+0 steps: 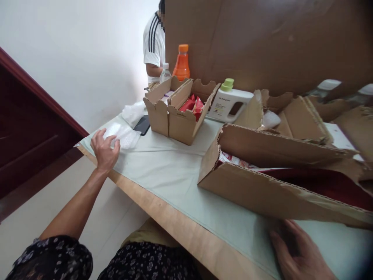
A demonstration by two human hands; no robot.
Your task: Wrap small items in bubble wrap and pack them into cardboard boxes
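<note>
My left hand (104,149) reaches out to the far left corner of the table and its fingers close on the edge of a clear plastic bag (124,135) lying there. My right hand (297,249) rests flat on the pale green tablecloth (171,171) at the near edge, fingers stretched out, just below a big open cardboard box (271,190). That box holds red packets. Nothing is in the right hand.
A black phone (142,125) lies beside two small cardboard boxes (175,111), one with red packets. Behind them stand an orange bottle (181,63), a clear bottle (165,72) and a white jug (230,103). A person in a white shirt (154,44) sits behind a tall cardboard sheet (262,39).
</note>
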